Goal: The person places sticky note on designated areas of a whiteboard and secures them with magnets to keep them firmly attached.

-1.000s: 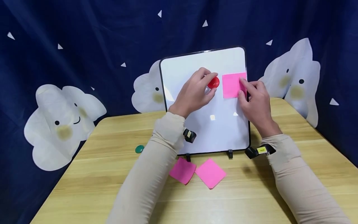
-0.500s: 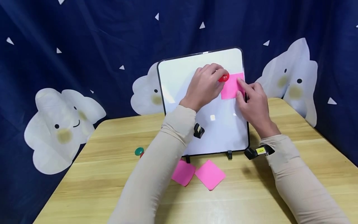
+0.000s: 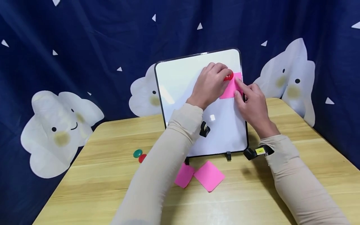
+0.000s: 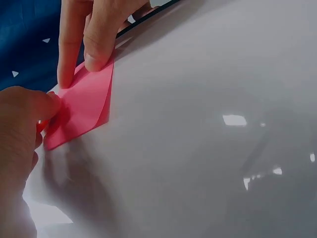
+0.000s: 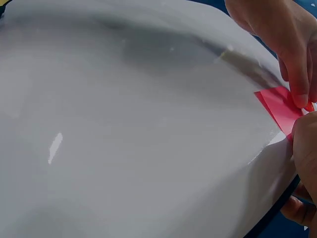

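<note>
Pinching grip: left hand [image 3: 209, 86] holds a red magnet [image 3: 228, 77] at the top edge of a pink note [image 3: 231, 90] on the whiteboard [image 3: 180, 78]; right hand [image 3: 251, 104] presses straight fingers on the note. Head view alone shows the magnet, plus two notes [image 3: 208, 176] and two magnets [image 3: 137, 153] lying on the table [image 3: 107, 175]. Left wrist view shows only the note [image 4: 81, 106] curling under fingertips [image 4: 94, 59].

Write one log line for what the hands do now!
left hand: holds red magnet | right hand: presses pink note | whiteboard
</note>
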A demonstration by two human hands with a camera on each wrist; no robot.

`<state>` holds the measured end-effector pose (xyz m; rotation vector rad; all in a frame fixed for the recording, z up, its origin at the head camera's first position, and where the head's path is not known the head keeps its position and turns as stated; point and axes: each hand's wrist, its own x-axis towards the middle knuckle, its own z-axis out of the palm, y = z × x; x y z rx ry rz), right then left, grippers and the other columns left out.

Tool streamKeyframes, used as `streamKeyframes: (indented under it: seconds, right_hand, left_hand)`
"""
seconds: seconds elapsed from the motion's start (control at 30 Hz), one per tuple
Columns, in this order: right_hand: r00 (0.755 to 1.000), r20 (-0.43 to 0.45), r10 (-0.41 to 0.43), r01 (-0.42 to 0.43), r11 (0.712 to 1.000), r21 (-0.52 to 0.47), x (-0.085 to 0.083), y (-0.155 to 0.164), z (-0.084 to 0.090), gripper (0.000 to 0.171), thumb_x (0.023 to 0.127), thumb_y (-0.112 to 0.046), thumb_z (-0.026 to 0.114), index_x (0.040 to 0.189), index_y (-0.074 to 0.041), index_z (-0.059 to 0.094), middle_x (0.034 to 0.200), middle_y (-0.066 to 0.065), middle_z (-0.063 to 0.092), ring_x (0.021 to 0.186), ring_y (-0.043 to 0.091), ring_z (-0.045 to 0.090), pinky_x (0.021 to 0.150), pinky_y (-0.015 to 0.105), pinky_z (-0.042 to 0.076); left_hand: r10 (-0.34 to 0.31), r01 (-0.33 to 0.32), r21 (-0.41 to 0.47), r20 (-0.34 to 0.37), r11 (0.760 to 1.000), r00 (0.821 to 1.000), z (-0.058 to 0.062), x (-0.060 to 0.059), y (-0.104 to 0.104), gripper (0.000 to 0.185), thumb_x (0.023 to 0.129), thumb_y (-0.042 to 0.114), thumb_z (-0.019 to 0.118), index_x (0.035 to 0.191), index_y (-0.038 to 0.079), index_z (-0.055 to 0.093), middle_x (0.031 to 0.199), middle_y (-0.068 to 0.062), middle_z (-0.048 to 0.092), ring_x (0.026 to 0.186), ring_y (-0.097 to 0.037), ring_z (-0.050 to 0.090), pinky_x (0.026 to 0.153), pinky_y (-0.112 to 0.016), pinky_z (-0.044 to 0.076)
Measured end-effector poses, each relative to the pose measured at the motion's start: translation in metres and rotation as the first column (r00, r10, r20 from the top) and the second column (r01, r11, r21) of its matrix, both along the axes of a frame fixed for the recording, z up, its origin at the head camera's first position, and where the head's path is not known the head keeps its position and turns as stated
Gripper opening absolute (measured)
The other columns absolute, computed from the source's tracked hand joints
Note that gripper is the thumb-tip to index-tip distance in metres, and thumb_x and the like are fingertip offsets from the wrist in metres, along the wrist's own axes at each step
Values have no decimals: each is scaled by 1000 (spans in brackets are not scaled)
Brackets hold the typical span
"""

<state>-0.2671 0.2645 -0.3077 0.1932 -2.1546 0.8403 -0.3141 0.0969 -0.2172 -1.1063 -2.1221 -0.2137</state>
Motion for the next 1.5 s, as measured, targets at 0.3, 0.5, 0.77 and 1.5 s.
streamKeyframes:
  seconds: [0.3, 0.5, 0.77, 1.5]
  right_hand:
    - [1000, 4, 17, -17, 1000, 20, 1, -6, -1, 47, 100, -19, 59, 147, -19, 51, 93, 18, 50, 80, 26, 46, 64, 35, 38]
    - [999, -29, 30, -29, 999, 23, 0, -8, 1, 46, 100, -16, 60, 145, -17, 54, 92, 18, 51, 79, 26, 46, 65, 32, 36]
    - [996, -75, 53, -50, 998, 42, 1, -6, 0, 44, 99, -12, 62, 142, -14, 57, 92, 19, 52, 79, 27, 47, 65, 31, 34]
    - [1000, -12, 19, -19, 999, 26, 6, 6, 7, 45, 100, -21, 56, 145, -17, 56, 92, 18, 51, 81, 29, 46, 66, 40, 36]
  left_hand:
    - [89, -92, -69, -55, 993, 995, -5, 3, 3, 32, 97, 27, 65, 124, 11, 72, 123, -7, 67, 115, -21, 59, 101, -26, 43]
    - [123, -134, -93, -114, 987, 986, -5, 5, 6, 31, 100, 24, 59, 125, 9, 71, 124, -7, 67, 115, -22, 59, 100, -27, 45]
    - [127, -143, -120, -133, 982, 983, -5, 4, 9, 32, 99, 24, 60, 126, 9, 70, 126, -7, 66, 116, -21, 59, 100, -26, 45]
    - [79, -80, -58, -26, 995, 997, 2, 12, -12, 38, 93, 31, 68, 126, 13, 69, 125, -6, 64, 113, -19, 61, 93, -26, 48]
